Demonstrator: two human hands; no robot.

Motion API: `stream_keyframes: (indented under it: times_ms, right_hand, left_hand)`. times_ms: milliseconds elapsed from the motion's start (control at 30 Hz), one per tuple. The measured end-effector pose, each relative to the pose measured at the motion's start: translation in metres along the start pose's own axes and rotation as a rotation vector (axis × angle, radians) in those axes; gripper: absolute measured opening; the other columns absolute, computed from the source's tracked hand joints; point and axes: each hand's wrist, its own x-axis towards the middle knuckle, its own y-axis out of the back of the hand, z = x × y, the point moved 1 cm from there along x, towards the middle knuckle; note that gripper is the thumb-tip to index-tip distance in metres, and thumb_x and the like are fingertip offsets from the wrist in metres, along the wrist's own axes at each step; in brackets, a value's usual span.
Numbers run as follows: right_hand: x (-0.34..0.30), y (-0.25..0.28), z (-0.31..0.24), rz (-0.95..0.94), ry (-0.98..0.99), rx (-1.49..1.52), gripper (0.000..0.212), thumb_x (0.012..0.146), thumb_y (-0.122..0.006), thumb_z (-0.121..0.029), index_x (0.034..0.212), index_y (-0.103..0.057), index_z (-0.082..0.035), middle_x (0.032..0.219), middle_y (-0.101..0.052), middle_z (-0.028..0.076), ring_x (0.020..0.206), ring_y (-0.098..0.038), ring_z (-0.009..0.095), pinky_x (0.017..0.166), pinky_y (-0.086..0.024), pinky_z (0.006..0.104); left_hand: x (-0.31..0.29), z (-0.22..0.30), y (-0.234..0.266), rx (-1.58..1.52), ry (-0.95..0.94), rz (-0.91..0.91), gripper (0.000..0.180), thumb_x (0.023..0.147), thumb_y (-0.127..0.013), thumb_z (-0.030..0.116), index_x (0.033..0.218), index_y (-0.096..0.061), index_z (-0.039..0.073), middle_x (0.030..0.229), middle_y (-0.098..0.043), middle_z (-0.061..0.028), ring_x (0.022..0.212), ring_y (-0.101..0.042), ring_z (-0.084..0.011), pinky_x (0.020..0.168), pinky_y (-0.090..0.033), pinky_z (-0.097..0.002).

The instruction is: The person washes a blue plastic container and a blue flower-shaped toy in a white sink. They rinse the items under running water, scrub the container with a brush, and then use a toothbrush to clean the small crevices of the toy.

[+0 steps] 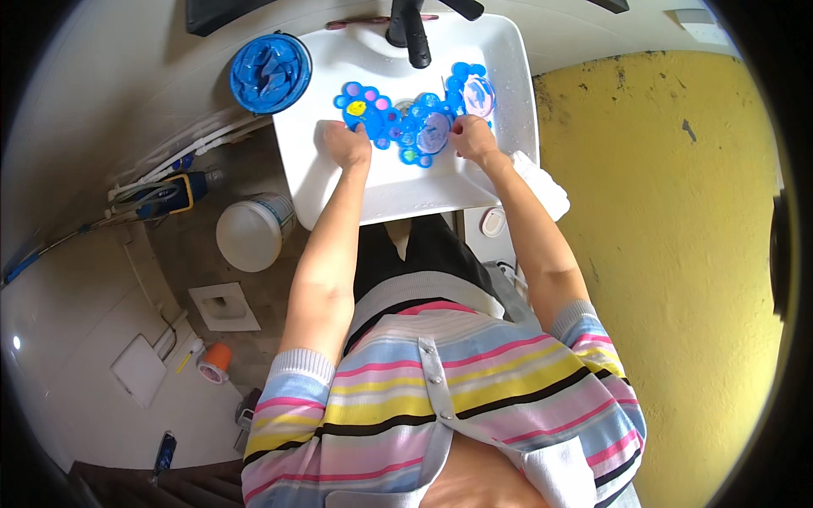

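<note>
Several blue paint palettes with small round wells lie over the white sink (500, 182), touching or overlapping one another. The left palette (373, 125) carries yellow, pink and purple paint. Lilac paint covers much of the middle palette (433, 133), and pale pink fills the large well of the right palette (478, 96). At the left palette's lower edge, my left hand (347, 146) is closed on it, its fingertips partly hidden. My right hand (474, 138) has its fingers pinched at the edge between the middle and right palettes; which one it grips is hard to tell.
A dark faucet (413, 38) reaches over the sink's far side. Beside the sink's left rim stands a bucket lined with blue plastic (271, 74). A white cloth (542, 186) hangs at the right rim. Below left is a white bucket (248, 236); a yellow wall (652, 212) rises at right.
</note>
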Motion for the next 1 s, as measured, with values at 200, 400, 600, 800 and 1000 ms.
stream_keyframes:
  times_ms: [200, 400, 600, 800, 1000]
  right_hand:
    - [-0.015, 0.012, -0.026, 0.199, 0.033, -0.423, 0.014, 0.077, -0.059, -0.011, 0.083, -0.070, -0.004, 0.085, -0.069, 0.018, 0.083, -0.068, 0.033, 0.070, -0.054, 0.0395]
    - [-0.007, 0.004, -0.032, 0.114, -0.039, -0.473, 0.021, 0.075, -0.063, -0.017, 0.092, -0.070, -0.006, 0.093, -0.068, 0.019, 0.089, -0.067, 0.035, 0.076, -0.053, 0.0416]
    - [-0.023, 0.033, -0.054, 0.025, -0.058, -0.636, 0.029, 0.077, -0.060, -0.021, 0.099, -0.069, -0.006, 0.099, -0.069, 0.016, 0.094, -0.067, 0.032, 0.080, -0.053, 0.0405]
    - [-0.048, 0.055, -0.047, 0.099, -0.021, -0.640, 0.025, 0.074, -0.059, -0.016, 0.095, -0.067, -0.006, 0.093, -0.069, 0.016, 0.089, -0.066, 0.035, 0.078, -0.051, 0.0434]
    - [-0.072, 0.047, -0.027, 0.168, 0.080, -0.092, 0.013, 0.078, -0.060, -0.009, 0.087, -0.063, 0.000, 0.080, -0.067, 0.013, 0.069, -0.067, 0.027, 0.062, -0.053, 0.0365]
  left_hand:
    - [0.012, -0.025, -0.013, -0.144, 0.080, -0.059, 0.025, 0.074, -0.073, 0.005, 0.089, -0.055, -0.002, 0.084, -0.062, -0.0163, 0.071, -0.064, -0.0287, 0.066, -0.053, -0.0372]
    - [-0.001, -0.019, 0.010, -0.565, 0.345, -0.261, 0.025, 0.082, -0.065, 0.002, 0.102, -0.052, -0.006, 0.090, -0.061, -0.0159, 0.071, -0.064, -0.0186, 0.058, -0.057, -0.0287]
    - [-0.018, -0.026, 0.019, -0.813, 0.416, -0.377, 0.024, 0.086, -0.057, 0.001, 0.108, -0.051, -0.005, 0.097, -0.060, -0.0145, 0.073, -0.065, -0.0190, 0.059, -0.058, -0.0294]
    - [-0.031, -0.029, 0.029, -0.656, 0.191, -0.247, 0.019, 0.081, -0.057, 0.001, 0.099, -0.054, -0.004, 0.092, -0.059, -0.0154, 0.075, -0.064, -0.0278, 0.064, -0.055, -0.0376]
    - [-0.043, -0.004, 0.062, -0.269, -0.151, -0.115, 0.022, 0.075, -0.059, 0.003, 0.096, -0.055, -0.002, 0.099, -0.060, -0.0219, 0.082, -0.061, -0.0383, 0.074, -0.048, -0.0442]
